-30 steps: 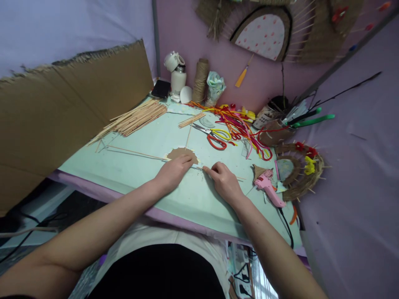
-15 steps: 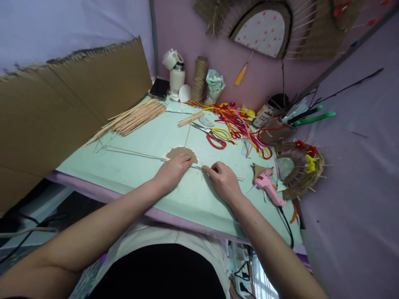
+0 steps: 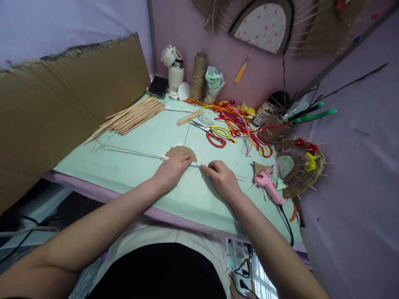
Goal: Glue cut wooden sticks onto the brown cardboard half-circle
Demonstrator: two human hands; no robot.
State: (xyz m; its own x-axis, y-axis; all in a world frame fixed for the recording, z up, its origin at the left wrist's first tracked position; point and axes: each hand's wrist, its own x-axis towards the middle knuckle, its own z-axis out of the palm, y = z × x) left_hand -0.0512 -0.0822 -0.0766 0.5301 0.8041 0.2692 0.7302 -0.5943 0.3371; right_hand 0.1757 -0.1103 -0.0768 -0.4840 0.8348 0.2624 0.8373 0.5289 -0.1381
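A brown cardboard half-circle (image 3: 180, 153) with a pale, ragged rim lies flat near the table's middle. My left hand (image 3: 172, 169) is closed on its lower straight edge, fingers pressed together. Thin wooden sticks (image 3: 137, 153) reach left from that edge, and one upright stick (image 3: 187, 135) runs from the curved top toward the back. At the right corner of the half-circle, my right hand (image 3: 222, 177) is closed with thumb and forefinger pinching a thin stick; its end (image 3: 241, 177) shows beyond the hand. The fingertips are partly hidden.
Scissors (image 3: 215, 135), a pile of sticks (image 3: 134, 116) and coloured pipe cleaners (image 3: 240, 131) lie farther back. A pink glue gun (image 3: 268, 185) with a black cord lies at right, beside a decorated wreath (image 3: 316, 170). A cardboard panel (image 3: 77, 104) stands along the left.
Both hands keep their hold on the half-circle and stick with almost no motion. The view has shifted slightly.
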